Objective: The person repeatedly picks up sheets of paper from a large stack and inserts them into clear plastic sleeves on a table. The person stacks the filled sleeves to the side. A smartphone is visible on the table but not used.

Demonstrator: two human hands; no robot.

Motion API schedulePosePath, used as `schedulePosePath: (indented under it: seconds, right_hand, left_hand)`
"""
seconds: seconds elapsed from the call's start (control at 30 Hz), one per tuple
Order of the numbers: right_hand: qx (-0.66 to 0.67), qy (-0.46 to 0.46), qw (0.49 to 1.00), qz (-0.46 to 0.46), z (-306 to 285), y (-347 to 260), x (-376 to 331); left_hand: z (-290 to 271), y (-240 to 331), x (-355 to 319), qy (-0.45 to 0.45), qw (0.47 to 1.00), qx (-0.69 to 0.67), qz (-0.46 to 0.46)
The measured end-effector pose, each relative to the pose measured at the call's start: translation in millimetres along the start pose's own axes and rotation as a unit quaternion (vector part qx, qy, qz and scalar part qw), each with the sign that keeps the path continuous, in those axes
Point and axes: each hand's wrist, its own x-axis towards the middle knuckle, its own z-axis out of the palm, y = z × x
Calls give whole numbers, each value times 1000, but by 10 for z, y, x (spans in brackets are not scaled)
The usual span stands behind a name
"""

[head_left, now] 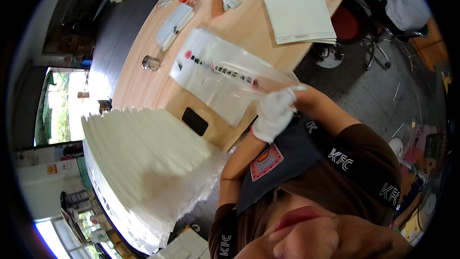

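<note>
Your left hand (272,119), in a white cloth glove, looked curled up at the near edge of a see-through plastic bag with dark printing and round red marks (225,79). Its fingers were too blurry, so I cannot tell how far open it was or if it gripped the bag. Your right hand (290,96) was right against your left one, by the same edge. It was partly hidden, so I cannot tell its shape or if it held anything. The bag lay stretched out in front of both hands over the pale wooden tabletop (127,88). To the left of your left hand was a flat black rectangle (194,121), and farther left stood a tall pile of white sheets (143,148). Well past your hands sat a small shiny metal can (151,63) and a flat stack of big white sheets (297,12).
</note>
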Motion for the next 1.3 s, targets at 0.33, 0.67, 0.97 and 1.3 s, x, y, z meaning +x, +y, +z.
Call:
schedulePosePath:
  seconds: [0.33, 0.67, 0.97, 1.3]
  right_hand:
    - [-440, 100, 880, 146, -937, 608, 149]
    - [-657, 34, 752, 42, -1624, 648, 171]
    - [-598, 24, 800, -46, -1019, -408, -451]
    - [310, 236, 905, 173, -1099, 542, -981]
  left_hand:
    - [-134, -1523, -539, 129, 946, 82, -285]
    - [150, -1471, 43, 59, 864, -313, -390]
    - [702, -1525, 498, -3, 677, -587, -445]
    - [-72, -1186, 363, -217, 875, -91, -423]
